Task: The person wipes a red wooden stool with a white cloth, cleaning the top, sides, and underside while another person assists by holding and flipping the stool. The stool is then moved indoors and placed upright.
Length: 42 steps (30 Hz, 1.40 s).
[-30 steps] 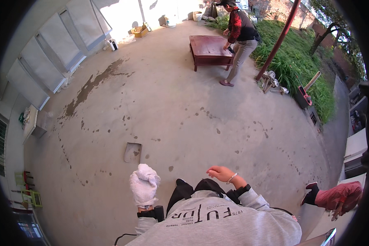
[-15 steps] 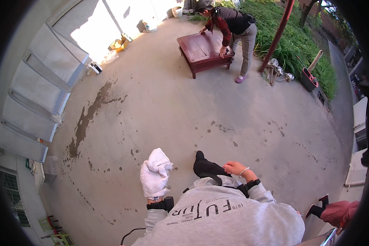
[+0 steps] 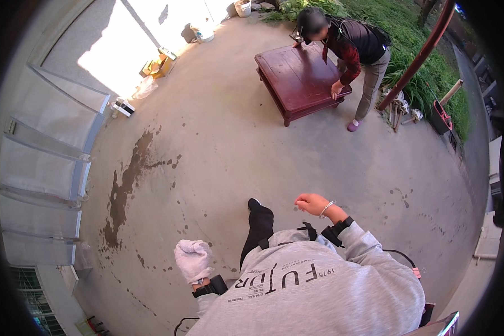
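A white towel (image 3: pixel 192 260) is wrapped over my left hand (image 3: pixel 202 284), hiding the fingers as it holds the cloth. Nothing shows in my right hand (image 3: pixel 312 204), which hangs in front of my body with its fingers loosely curled and a silver bangle at the wrist. Ahead of me, beyond reach of both hands, is a low dark-red wooden table (image 3: pixel 302 81). Another person (image 3: pixel 358 50) bends over its far right side with both hands on its edges.
Dark wet patches (image 3: pixel 126 185) mark the concrete floor. Along the left stand pale panels (image 3: pixel 36 162). A yellow box (image 3: pixel 158 66) and buckets (image 3: pixel 203 32) are by the far wall. At right are a red pole (image 3: pixel 417 59), a dark planter (image 3: pixel 441 117) and greenery.
I have stepped forward, and the table and other person appear closer. My left hand with the towel has lowered to the left. My right hand has lifted forward, away from my body.
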Each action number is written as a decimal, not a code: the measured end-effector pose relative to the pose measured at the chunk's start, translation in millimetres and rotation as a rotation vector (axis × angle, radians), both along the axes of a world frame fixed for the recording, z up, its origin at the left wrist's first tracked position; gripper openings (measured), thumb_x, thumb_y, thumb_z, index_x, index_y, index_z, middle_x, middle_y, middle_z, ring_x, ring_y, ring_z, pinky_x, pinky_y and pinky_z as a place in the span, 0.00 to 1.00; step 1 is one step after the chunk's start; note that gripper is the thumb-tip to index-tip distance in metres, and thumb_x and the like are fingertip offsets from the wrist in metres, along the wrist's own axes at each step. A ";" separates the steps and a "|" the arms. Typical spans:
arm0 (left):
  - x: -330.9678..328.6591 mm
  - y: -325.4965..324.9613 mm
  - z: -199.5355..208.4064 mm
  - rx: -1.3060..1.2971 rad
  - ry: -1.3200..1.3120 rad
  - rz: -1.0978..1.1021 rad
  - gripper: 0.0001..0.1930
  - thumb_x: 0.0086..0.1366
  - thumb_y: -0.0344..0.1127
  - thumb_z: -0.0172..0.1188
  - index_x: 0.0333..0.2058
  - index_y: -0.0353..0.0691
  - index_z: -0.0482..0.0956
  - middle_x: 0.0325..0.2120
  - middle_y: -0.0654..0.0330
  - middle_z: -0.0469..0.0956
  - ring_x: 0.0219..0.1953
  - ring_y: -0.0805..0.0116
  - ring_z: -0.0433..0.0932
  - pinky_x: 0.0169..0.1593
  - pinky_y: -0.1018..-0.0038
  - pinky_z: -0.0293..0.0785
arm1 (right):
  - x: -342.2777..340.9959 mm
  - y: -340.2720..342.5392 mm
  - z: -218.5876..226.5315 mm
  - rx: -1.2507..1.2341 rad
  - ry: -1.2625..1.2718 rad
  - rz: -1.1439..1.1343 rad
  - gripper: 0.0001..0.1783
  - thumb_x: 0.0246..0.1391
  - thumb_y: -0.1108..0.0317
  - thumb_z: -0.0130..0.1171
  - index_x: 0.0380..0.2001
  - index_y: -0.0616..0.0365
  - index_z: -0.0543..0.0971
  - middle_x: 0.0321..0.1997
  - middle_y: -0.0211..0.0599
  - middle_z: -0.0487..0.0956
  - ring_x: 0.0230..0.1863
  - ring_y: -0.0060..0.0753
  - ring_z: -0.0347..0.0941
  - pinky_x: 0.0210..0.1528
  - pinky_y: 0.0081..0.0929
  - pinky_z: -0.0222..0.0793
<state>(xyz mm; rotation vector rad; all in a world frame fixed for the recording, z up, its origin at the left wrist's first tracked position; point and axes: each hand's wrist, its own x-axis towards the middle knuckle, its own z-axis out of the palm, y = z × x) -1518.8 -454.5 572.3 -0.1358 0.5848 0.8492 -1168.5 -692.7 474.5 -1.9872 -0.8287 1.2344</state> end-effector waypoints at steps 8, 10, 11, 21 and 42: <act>259.1 227.4 43.1 0.182 -0.104 -0.439 0.07 0.63 0.30 0.44 0.25 0.45 0.63 0.19 0.68 0.57 0.21 0.75 0.56 0.25 0.76 0.55 | 65.9 94.4 -20.0 -0.039 0.223 -0.396 0.16 0.60 0.59 0.49 0.42 0.58 0.79 0.31 0.34 0.81 0.33 0.27 0.77 0.39 0.26 0.73; 329.1 258.2 59.6 0.197 -0.033 -0.523 0.06 0.65 0.30 0.43 0.27 0.45 0.63 0.21 0.68 0.58 0.22 0.75 0.57 0.25 0.76 0.57 | 82.7 106.7 -29.9 -0.053 0.266 -0.557 0.15 0.60 0.61 0.49 0.41 0.59 0.79 0.31 0.33 0.81 0.33 0.25 0.77 0.39 0.24 0.74; 364.2 273.0 63.7 0.207 0.091 -0.533 0.06 0.65 0.31 0.44 0.28 0.45 0.63 0.21 0.68 0.58 0.22 0.75 0.58 0.25 0.76 0.58 | 93.0 114.9 -37.1 -0.030 0.272 -0.634 0.15 0.60 0.61 0.49 0.41 0.59 0.79 0.31 0.33 0.81 0.32 0.25 0.77 0.39 0.24 0.74; 618.6 337.7 26.6 0.148 -0.107 -1.004 0.06 0.65 0.31 0.44 0.27 0.43 0.63 0.23 0.65 0.59 0.26 0.71 0.59 0.31 0.76 0.61 | 212.1 215.6 -82.3 0.147 0.243 -1.060 0.14 0.62 0.62 0.49 0.41 0.57 0.79 0.33 0.34 0.81 0.32 0.26 0.78 0.39 0.25 0.74; 858.4 270.4 -81.8 1.092 0.209 -1.957 0.07 0.65 0.34 0.47 0.39 0.40 0.70 0.32 0.59 0.74 0.22 0.74 0.69 0.25 0.77 0.70 | 76.2 337.1 -52.6 0.030 0.607 -2.237 0.14 0.62 0.60 0.52 0.43 0.57 0.77 0.33 0.30 0.79 0.33 0.22 0.75 0.38 0.22 0.72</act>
